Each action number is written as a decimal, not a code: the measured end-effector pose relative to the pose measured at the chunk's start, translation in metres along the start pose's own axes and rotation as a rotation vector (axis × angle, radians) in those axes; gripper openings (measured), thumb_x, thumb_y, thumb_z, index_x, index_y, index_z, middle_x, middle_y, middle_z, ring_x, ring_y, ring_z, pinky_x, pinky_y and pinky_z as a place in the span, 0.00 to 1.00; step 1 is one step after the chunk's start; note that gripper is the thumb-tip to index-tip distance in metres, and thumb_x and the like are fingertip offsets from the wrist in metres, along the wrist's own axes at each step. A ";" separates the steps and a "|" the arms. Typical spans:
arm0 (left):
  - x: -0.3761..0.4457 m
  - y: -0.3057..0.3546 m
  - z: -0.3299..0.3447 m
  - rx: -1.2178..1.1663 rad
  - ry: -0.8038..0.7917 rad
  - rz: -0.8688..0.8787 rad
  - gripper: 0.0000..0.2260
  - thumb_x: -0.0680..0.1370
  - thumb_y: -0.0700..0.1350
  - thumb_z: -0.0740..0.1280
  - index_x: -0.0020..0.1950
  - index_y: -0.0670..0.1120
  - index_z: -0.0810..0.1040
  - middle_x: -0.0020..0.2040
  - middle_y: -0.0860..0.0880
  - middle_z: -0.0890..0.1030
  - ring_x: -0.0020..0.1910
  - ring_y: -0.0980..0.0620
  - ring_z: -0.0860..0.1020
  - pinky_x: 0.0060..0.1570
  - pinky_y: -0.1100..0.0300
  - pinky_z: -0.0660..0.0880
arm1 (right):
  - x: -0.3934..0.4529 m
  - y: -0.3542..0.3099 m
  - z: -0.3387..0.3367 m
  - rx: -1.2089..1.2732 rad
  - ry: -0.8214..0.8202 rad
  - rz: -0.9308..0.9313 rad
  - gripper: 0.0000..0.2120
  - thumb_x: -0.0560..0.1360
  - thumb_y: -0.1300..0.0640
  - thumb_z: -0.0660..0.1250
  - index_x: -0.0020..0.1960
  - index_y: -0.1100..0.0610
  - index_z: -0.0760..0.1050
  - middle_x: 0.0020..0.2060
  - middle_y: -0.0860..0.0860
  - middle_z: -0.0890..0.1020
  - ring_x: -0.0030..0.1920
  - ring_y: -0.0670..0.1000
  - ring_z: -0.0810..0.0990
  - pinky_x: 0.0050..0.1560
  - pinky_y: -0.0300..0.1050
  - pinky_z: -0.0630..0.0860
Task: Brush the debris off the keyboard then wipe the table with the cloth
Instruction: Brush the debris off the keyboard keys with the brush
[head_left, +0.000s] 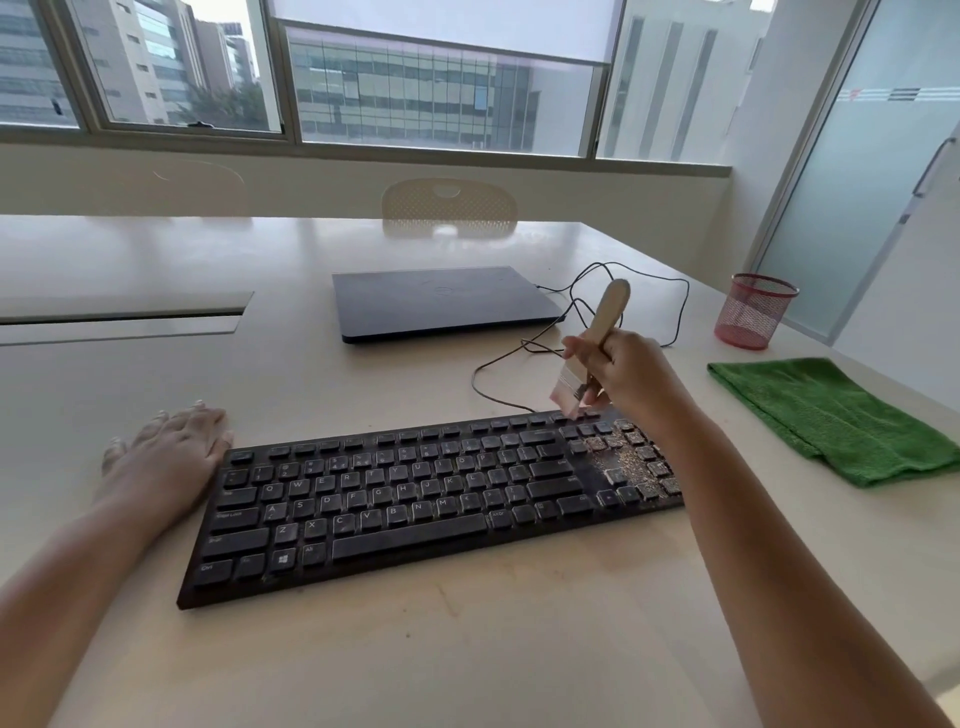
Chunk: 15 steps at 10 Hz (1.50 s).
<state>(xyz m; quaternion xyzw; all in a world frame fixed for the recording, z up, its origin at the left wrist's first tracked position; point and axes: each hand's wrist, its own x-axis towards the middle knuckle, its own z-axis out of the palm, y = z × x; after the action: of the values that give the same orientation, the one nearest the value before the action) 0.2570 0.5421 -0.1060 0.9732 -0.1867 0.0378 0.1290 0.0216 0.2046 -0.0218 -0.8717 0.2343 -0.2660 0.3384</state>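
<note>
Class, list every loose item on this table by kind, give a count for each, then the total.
Keyboard: 1
Brush: 1, held above the keyboard
Green cloth: 1
Closed laptop: 1
Red mesh cup: 1
Black cable: 1
Total: 6

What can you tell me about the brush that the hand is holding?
The brush is a flat paintbrush with a pale wooden handle, a shiny metal band and light bristles. The right hand grips the handle low down, so the rounded handle end points up and away. Its bristles point down at the far right edge of the black keyboard, close to the crumbly debris. It looks slightly blurred.
</note>
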 end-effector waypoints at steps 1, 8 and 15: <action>-0.003 0.003 -0.004 0.000 -0.007 -0.002 0.21 0.82 0.53 0.51 0.75 0.51 0.60 0.77 0.51 0.58 0.76 0.47 0.55 0.72 0.44 0.52 | -0.001 -0.002 0.002 -0.017 -0.054 0.016 0.12 0.78 0.50 0.61 0.47 0.59 0.77 0.30 0.54 0.80 0.22 0.42 0.77 0.26 0.36 0.77; -0.014 0.013 -0.012 0.000 -0.032 -0.017 0.20 0.82 0.51 0.51 0.74 0.49 0.61 0.76 0.48 0.60 0.75 0.45 0.55 0.71 0.42 0.52 | -0.011 -0.014 0.005 -0.107 -0.096 0.081 0.13 0.78 0.52 0.61 0.53 0.60 0.78 0.38 0.54 0.81 0.23 0.42 0.76 0.25 0.32 0.74; -0.006 0.005 -0.006 -0.001 -0.021 -0.007 0.22 0.82 0.54 0.51 0.75 0.50 0.60 0.76 0.49 0.58 0.75 0.46 0.56 0.72 0.43 0.52 | 0.002 0.028 -0.028 -0.121 0.082 0.133 0.16 0.79 0.49 0.58 0.56 0.60 0.76 0.41 0.51 0.81 0.26 0.44 0.73 0.23 0.33 0.68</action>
<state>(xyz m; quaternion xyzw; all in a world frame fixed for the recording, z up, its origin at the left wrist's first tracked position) 0.2499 0.5411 -0.1001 0.9741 -0.1845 0.0270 0.1276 -0.0006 0.1714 -0.0237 -0.8613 0.3212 -0.2639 0.2922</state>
